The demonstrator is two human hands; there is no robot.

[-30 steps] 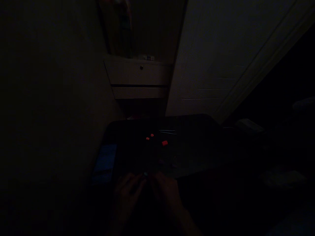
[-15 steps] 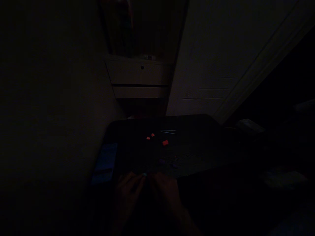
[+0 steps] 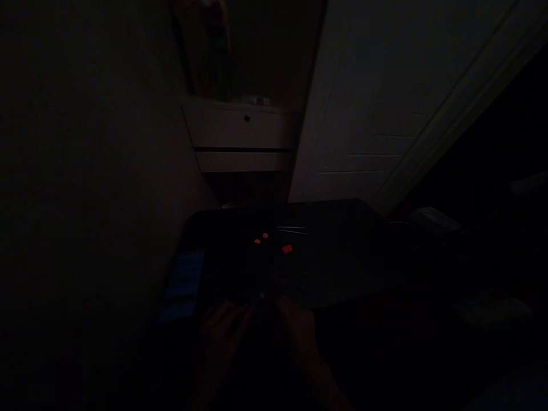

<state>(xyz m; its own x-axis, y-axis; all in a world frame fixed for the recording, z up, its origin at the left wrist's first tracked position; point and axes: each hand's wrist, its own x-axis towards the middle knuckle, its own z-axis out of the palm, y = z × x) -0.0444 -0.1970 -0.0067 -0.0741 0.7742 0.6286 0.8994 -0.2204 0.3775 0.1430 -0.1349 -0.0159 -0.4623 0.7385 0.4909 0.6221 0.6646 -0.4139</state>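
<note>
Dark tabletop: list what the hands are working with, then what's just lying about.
Apparently in use:
- small pale piece, dimly seen, between left hand and right hand

Lying about:
- rectangular red block
- two small orange pieces
- two thin pale rods
- flat blue rectangle

A drawer front (image 3: 247, 128) stands beside what looks like a pale door (image 3: 359, 103).

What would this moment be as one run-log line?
left hand: near small pale piece | right hand: near it | grips: unclear | table: red block, two thin rods
</note>
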